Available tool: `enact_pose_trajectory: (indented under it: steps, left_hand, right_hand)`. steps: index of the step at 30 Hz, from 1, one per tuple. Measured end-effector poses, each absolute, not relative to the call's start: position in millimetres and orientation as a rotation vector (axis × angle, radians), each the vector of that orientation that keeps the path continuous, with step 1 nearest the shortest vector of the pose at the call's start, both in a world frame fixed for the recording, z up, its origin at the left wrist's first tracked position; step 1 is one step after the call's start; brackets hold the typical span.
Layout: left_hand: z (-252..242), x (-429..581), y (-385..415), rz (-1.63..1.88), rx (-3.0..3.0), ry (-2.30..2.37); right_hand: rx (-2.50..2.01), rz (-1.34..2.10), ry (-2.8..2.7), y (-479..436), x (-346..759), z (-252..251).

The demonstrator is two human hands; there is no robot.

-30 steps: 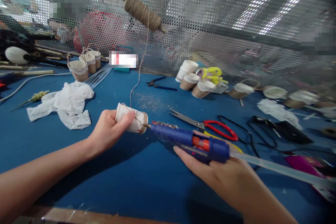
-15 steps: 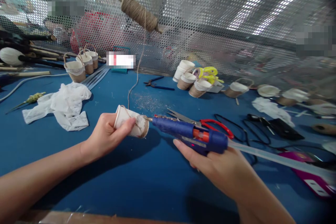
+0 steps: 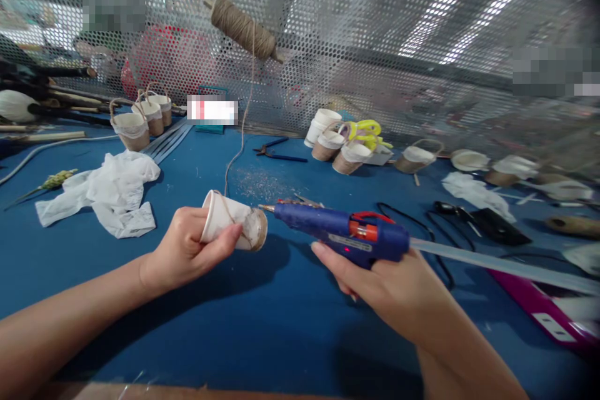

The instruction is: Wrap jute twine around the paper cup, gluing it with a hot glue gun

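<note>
In the head view, the left hand [image 3: 187,244] is closed around a white paper cup [image 3: 218,219], which is held tilted above the blue table [image 3: 281,325]. Its thumb lies along the near side; the other fingers are mostly hidden by the cup. The right hand [image 3: 375,287] grips a blue glue gun [image 3: 319,222] and covers its handle, so I cannot tell if the trigger is pressed. The nozzle is at the brown end of the cup, but whether it touches is not clear. The glue stick [image 3: 492,262] behind the gun runs out of view at the right, passing in front of a purple object [image 3: 529,306], which is also cut off.

The gun stands in the way of the scissors [image 3: 375,217]: only a bit of red handle and blade shows. Twine [image 3: 241,144] comes down from a spool [image 3: 241,28] to the cup. Beyond are pliers [image 3: 284,157]; at the left, white lace [image 3: 119,184] and 3 handled cups [image 3: 132,136]. Things at the far right are blurred.
</note>
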State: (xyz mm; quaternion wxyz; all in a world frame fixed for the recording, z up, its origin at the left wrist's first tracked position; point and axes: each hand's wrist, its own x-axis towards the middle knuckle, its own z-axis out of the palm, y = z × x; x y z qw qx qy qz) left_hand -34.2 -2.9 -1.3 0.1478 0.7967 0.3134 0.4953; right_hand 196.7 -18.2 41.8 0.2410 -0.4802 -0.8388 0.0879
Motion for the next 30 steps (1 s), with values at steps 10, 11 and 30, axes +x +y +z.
enact_pose_trajectory:
  steps: [10, 11, 30]
  left_hand:
    - [1, -36, -3, 1.453, 2.42, 0.844]
    - [1, -36, -3, 1.458, 2.416, 0.854]
    - [-3, -36, -1, 1.508, 2.351, 0.911]
  right_hand:
    - [-1.483, 0.566, -2.153, -23, 193, 47]
    - [-1.459, 0.533, -2.188, -22, 195, 46]
    - [-1.466, 0.588, -2.248, -21, 207, 40]
